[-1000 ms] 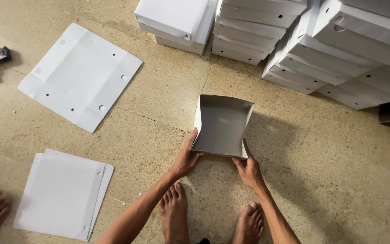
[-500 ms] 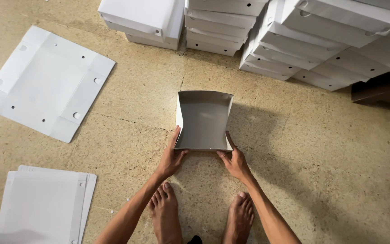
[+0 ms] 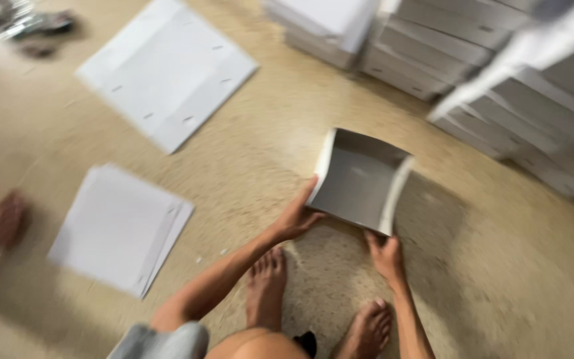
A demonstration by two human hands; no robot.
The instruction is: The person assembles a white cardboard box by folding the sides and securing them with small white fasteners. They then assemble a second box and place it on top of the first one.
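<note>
At far left of the floor, another person's foot, nearer the blank stack than a second ago. Left hand clasped on the half-folded box, right hand gripping its near corner. Box now tilted askew rather than square-on, mid-floor before the bare feet. View swung and blurred since earlier; finished boxes stacked top right.

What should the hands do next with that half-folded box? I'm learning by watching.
Probably fold up the near flap: the grey box has both side walls and its far wall raised, while the left hand and right hand grip the open near edge.
</note>
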